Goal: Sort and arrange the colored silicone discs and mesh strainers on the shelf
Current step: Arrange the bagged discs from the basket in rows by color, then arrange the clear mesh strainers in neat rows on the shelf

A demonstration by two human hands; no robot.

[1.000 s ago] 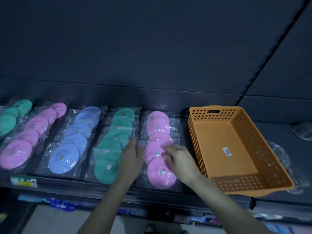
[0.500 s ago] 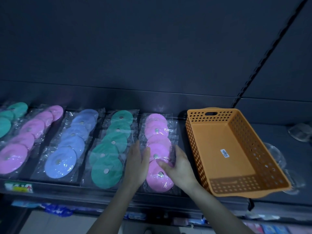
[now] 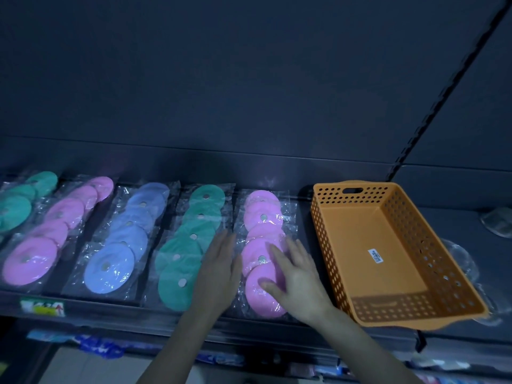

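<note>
Under the right grip lie pink discs.

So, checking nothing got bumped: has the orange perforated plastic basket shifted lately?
No. The orange perforated basket keeps the same gap beside the nearest row of pink silicone discs.

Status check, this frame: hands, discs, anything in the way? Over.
Left hand open, flat at left edge of pink disc row. Right hand open, fingers spread on that row. Orange basket close on the right.

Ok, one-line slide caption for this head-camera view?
Left hand beside and right hand on the rightmost pink disc row, next to an empty orange basket on the shelf.
</note>
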